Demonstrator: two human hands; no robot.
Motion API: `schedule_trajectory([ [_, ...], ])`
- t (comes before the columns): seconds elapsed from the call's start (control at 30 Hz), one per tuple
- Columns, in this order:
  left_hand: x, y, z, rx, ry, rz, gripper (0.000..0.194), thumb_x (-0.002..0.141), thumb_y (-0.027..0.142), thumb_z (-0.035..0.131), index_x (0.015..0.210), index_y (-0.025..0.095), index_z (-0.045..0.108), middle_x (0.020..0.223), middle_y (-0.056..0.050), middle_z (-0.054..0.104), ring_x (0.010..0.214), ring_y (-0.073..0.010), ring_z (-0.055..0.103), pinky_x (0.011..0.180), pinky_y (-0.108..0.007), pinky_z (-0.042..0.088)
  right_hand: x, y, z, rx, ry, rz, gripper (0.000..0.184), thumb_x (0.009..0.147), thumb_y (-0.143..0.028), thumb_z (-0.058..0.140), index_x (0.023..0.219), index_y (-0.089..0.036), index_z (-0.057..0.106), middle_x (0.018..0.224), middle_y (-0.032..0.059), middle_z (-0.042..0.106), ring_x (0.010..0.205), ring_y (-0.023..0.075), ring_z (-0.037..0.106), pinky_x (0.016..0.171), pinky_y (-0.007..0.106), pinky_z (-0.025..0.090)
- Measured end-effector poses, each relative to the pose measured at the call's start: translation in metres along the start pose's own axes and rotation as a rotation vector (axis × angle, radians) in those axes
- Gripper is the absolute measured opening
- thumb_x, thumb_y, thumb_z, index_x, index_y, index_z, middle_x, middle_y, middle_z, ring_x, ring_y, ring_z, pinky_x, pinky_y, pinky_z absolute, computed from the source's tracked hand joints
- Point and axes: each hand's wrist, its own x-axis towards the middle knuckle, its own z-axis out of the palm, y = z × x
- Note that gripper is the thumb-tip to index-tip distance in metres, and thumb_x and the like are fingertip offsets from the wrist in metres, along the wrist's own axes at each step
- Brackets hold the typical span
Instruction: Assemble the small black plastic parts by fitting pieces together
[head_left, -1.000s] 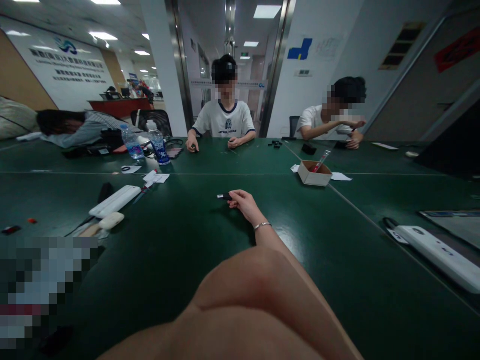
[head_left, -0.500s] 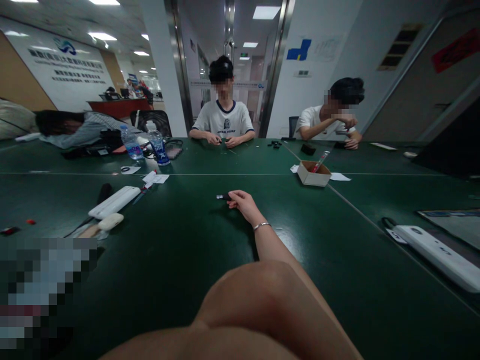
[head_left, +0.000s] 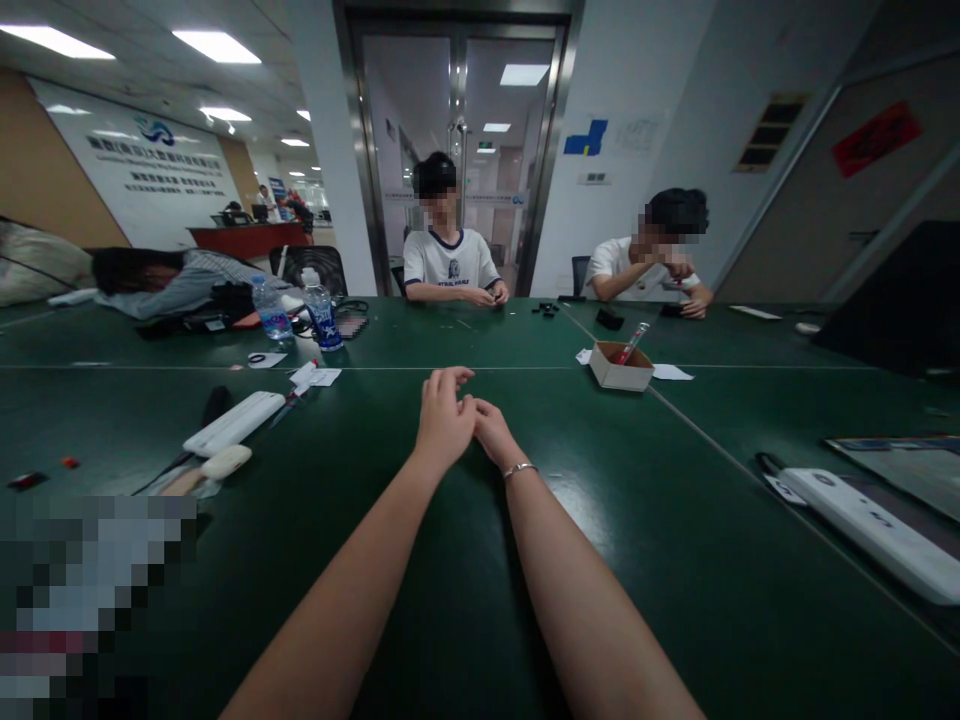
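Observation:
My left hand (head_left: 445, 412) is beside my right hand (head_left: 491, 428) above the middle of the green table (head_left: 315, 520). Bent fingers of the left hand reach toward the right fingertips, with a gap between its forefinger and thumb. A bracelet is on my right wrist, and that hand's fingers are pinched together. Earlier frames show a small black USB flash drive with a silver plug in the right fingers; the left hand now hides that spot. Whether the left fingers touch the drive cannot be seen.
An open box (head_left: 621, 372) with a red-and-clear stick stands ahead on the right. White power banks lie left (head_left: 234, 424) and right (head_left: 870, 525). Two bottles (head_left: 322, 312) stand back left. Two people sit opposite, hands on small items; another rests head-down at left.
My left arm has swung from across the lower view to reach forward, its hand now beside the right one, covering the flash drive. The view has tilted slightly up.

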Motion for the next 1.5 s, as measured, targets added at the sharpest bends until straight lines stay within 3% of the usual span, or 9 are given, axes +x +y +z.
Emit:
schedule_trajectory([
  [0.13, -0.003, -0.076, 0.007, 0.063, 0.053, -0.322, 0.022, 0.086, 0.017, 0.05, 0.105, 0.02, 0.058, 0.112, -0.009, 0.058, 0.106, -0.0208, 0.058, 0.097, -0.038, 0.046, 0.001, -0.001, 0.001, 0.048, 0.037, 0.066, 0.038, 0.061, -0.042, 0.082, 0.083, -0.016, 0.066, 0.062, 0.0004, 0.065, 0.052, 0.0103, 0.058, 0.056, 0.025, 0.049],
  [0.27, -0.014, -0.102, 0.007, 0.046, -0.13, -0.401, 0.026, 0.094, 0.028, 0.038, 0.106, 0.023, 0.06, 0.107, -0.006, 0.064, 0.1, -0.0196, 0.062, 0.09, -0.035, 0.048, 0.0, 0.0, 0.001, 0.009, 0.005, 0.041, 0.031, 0.06, -0.035, 0.081, 0.08, -0.016, 0.067, 0.063, 0.0004, 0.065, 0.055, 0.0104, 0.058, 0.058, 0.025, 0.049],
  [0.4, -0.017, -0.094, 0.008, 0.199, -0.348, -0.298, 0.025, 0.094, 0.028, 0.039, 0.098, 0.023, 0.063, 0.102, -0.005, 0.067, 0.098, -0.0203, 0.061, 0.084, -0.033, 0.047, -0.002, 0.0, 0.004, -0.068, -0.032, 0.023, 0.024, 0.058, -0.028, 0.079, 0.075, -0.016, 0.066, 0.064, 0.0, 0.065, 0.057, 0.0105, 0.057, 0.06, 0.026, 0.048],
  [0.57, -0.018, -0.085, 0.006, 0.27, -0.413, -0.276, 0.034, 0.096, 0.03, 0.035, 0.12, 0.023, 0.058, 0.119, -0.007, 0.063, 0.104, -0.0202, 0.06, 0.086, -0.033, 0.047, -0.003, 0.001, 0.006, -0.13, -0.03, 0.022, 0.02, 0.062, -0.026, 0.075, 0.077, -0.017, 0.066, 0.065, -0.0005, 0.065, 0.06, 0.0117, 0.057, 0.065, 0.028, 0.049],
  [0.7, -0.021, -0.083, 0.007, 0.378, -0.492, -0.203, 0.036, 0.097, 0.032, 0.031, 0.107, 0.02, 0.064, 0.111, -0.009, 0.062, 0.103, -0.0206, 0.059, 0.086, -0.032, 0.046, -0.002, 0.001, 0.007, -0.229, -0.02, -0.006, 0.013, 0.065, -0.024, 0.071, 0.074, -0.017, 0.065, 0.067, -0.0007, 0.065, 0.064, 0.0125, 0.059, 0.067, 0.028, 0.049],
  [0.93, -0.02, -0.077, 0.005, 0.466, -0.463, -0.248, 0.033, 0.097, 0.036, 0.033, 0.095, 0.021, 0.062, 0.1, -0.007, 0.056, 0.076, -0.0163, 0.059, 0.064, -0.028, 0.043, -0.004, 0.001, 0.01, -0.342, 0.04, -0.063, 0.006, 0.071, -0.023, 0.066, 0.074, -0.019, 0.064, 0.067, -0.0014, 0.063, 0.064, 0.0133, 0.058, 0.064, 0.027, 0.048],
  [1.07, -0.019, -0.077, 0.002, 0.535, -0.451, -0.29, 0.034, 0.096, 0.037, 0.034, 0.094, 0.019, 0.063, 0.103, -0.009, 0.055, 0.079, -0.0183, 0.059, 0.063, -0.029, 0.043, -0.01, -0.002, 0.013, -0.461, -0.005, -0.119, 0.011, 0.071, -0.027, 0.069, 0.078, -0.019, 0.065, 0.071, -0.0014, 0.061, 0.065, 0.0124, 0.054, 0.064, 0.027, 0.046],
  [1.27, -0.02, -0.082, 0.0, 0.608, -0.39, -0.369, 0.038, 0.096, 0.035, 0.03, 0.099, 0.018, 0.064, 0.107, -0.012, 0.056, 0.083, -0.0222, 0.062, 0.064, -0.031, 0.044, -0.015, -0.003, 0.014, -0.734, -0.058, -0.265, 0.018, 0.063, -0.01, 0.069, 0.077, -0.019, 0.067, 0.074, -0.0029, 0.051, 0.067, 0.0119, 0.047, 0.066, 0.027, 0.043],
  [1.5, -0.021, -0.087, 0.0, 0.421, -0.502, -0.187, 0.028, 0.095, 0.039, 0.039, 0.104, 0.025, 0.062, 0.107, -0.006, 0.061, 0.096, -0.0219, 0.061, 0.08, -0.034, 0.045, -0.007, 0.003, 0.007, -0.606, 0.056, -0.15, 0.012, 0.072, -0.018, 0.066, 0.084, -0.021, 0.065, 0.07, -0.0029, 0.057, 0.066, 0.0141, 0.054, 0.066, 0.029, 0.045],
])
